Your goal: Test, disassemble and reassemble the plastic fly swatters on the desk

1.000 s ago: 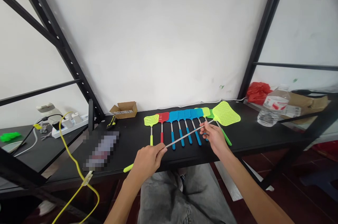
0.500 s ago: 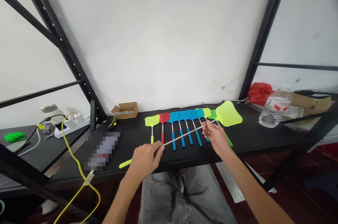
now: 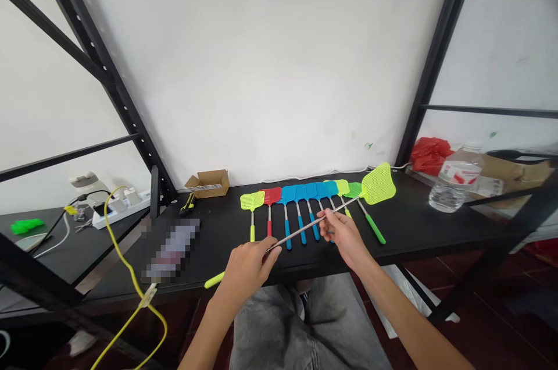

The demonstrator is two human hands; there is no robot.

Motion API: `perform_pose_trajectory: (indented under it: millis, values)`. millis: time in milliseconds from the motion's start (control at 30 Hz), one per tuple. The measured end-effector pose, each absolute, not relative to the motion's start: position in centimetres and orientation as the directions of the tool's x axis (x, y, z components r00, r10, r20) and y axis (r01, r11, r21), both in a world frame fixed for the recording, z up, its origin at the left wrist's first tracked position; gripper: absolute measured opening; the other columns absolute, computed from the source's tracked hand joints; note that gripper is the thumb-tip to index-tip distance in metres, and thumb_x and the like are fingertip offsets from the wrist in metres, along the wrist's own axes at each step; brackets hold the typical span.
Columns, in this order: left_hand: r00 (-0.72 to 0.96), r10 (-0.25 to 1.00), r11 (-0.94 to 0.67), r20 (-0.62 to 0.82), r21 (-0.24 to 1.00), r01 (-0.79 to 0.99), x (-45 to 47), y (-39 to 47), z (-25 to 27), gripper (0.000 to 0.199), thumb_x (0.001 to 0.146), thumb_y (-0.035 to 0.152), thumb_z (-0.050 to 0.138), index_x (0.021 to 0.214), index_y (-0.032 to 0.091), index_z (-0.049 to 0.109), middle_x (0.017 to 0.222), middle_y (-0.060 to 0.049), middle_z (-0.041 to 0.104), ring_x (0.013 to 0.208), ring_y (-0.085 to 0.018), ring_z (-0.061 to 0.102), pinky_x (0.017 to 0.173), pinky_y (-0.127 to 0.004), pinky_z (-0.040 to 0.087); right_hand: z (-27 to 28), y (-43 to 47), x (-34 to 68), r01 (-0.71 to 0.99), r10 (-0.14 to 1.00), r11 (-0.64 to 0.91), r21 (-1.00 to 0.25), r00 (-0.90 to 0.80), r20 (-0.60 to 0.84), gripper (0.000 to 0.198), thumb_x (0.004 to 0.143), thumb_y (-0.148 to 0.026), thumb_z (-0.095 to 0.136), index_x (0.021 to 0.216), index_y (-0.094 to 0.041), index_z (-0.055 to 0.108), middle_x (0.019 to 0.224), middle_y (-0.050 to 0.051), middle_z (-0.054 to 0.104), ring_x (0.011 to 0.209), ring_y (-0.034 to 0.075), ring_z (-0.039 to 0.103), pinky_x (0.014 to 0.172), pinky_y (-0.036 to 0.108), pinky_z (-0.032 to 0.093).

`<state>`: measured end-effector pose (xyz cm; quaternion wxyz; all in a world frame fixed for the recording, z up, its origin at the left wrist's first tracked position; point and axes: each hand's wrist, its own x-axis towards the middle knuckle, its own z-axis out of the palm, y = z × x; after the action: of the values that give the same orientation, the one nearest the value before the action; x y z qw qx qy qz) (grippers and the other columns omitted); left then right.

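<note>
A yellow-green fly swatter (image 3: 378, 184) with a long metal rod is held slantwise above the table's front, its head up at the right. My left hand (image 3: 251, 264) is closed around the lower rod, the handle's end sticking out at the left. Higher up the rod, my right hand (image 3: 344, 235) pinches it between thumb and fingers. Behind lies a row of fly swatters: a yellow-green one (image 3: 252, 201), a red one (image 3: 272, 195), several blue ones (image 3: 288, 194), another yellow-green one (image 3: 342, 186) and a green one (image 3: 370, 223) at the right.
The black table (image 3: 410, 219) meets a white wall. At the left are a small cardboard box (image 3: 212, 185), a cutter knife (image 3: 188, 203), a blurred-out device (image 3: 172, 251), a yellow cable (image 3: 131, 271) and a power strip (image 3: 124, 208). A water bottle (image 3: 455, 181) stands right, beyond the black post (image 3: 436, 67).
My right hand has slid down the rod, to the left and towards me. The held swatter's head has turned and tilted up slightly. My left hand has shifted a little right and down.
</note>
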<state>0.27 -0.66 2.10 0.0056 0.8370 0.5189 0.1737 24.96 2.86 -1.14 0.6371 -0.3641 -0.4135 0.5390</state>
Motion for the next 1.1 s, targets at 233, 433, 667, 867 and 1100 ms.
perform_pose_trajectory:
  millis: [233, 433, 667, 867, 1100]
  values:
    - [0.46, 0.844, -0.519, 0.276, 0.208, 0.829, 1.3, -0.7, 1.3, 0.034, 0.102, 0.037, 0.027, 0.102, 0.028, 0.06, 0.079, -0.001, 0.068, 0.072, -0.02, 0.064, 0.059, -0.025, 0.032, -1.8, 2.3, 23.0, -0.282, 0.992, 0.102, -0.954, -0.042, 0.119, 0.04, 0.081, -0.055, 0.065, 0.087, -0.016, 0.071, 0.071, 0.004, 0.062, 0.058, 0.012, 0.055, 0.047, 0.022, 0.036]
    - [0.471, 0.835, -0.541, 0.283, 0.275, 0.795, 1.7, -1.0, 1.1, 0.031, 0.101, 0.034, 0.028, 0.107, 0.027, 0.058, 0.082, -0.002, 0.068, 0.075, -0.02, 0.065, 0.061, -0.024, 0.036, -2.0, 1.9, 22.0, -0.249, 0.981, 0.089, -0.964, -0.144, 0.127, 0.04, 0.083, -0.055, 0.062, 0.089, -0.016, 0.071, 0.074, 0.005, 0.064, 0.059, 0.012, 0.057, 0.048, 0.022, 0.038]
    - [0.463, 0.836, -0.545, 0.294, 0.357, 0.758, 1.8, -1.0, 1.3, 0.03, 0.1, 0.034, 0.031, 0.108, 0.028, 0.06, 0.084, -0.002, 0.068, 0.077, -0.02, 0.065, 0.065, -0.024, 0.04, -2.4, 2.1, 21.9, -0.225, 0.973, 0.107, -0.968, -0.178, 0.149, 0.041, 0.083, -0.055, 0.061, 0.088, -0.016, 0.073, 0.078, 0.006, 0.067, 0.061, 0.013, 0.057, 0.048, 0.022, 0.038]
    - [0.473, 0.839, -0.544, 0.269, 0.387, 0.745, 1.6, -0.2, 1.0, 0.028, 0.099, 0.035, 0.035, 0.105, 0.027, 0.061, 0.083, -0.002, 0.068, 0.077, -0.02, 0.065, 0.066, -0.024, 0.041, -2.6, 2.8, 22.5, -0.252, 0.987, 0.112, -0.961, -0.082, 0.136, 0.042, 0.08, -0.056, 0.065, 0.081, -0.015, 0.073, 0.075, 0.007, 0.068, 0.06, 0.013, 0.057, 0.048, 0.023, 0.038]
    - [0.489, 0.832, -0.554, 0.262, 0.421, 0.718, 1.4, 0.3, 0.9, 0.033, 0.099, 0.036, 0.032, 0.106, 0.025, 0.063, 0.088, -0.005, 0.068, 0.081, -0.021, 0.065, 0.069, -0.025, 0.043, -2.4, 2.9, 22.8, -0.237, 0.991, 0.117, -0.965, -0.035, 0.129, 0.042, 0.078, -0.056, 0.066, 0.077, -0.015, 0.073, 0.072, 0.008, 0.068, 0.06, 0.014, 0.058, 0.049, 0.023, 0.037]
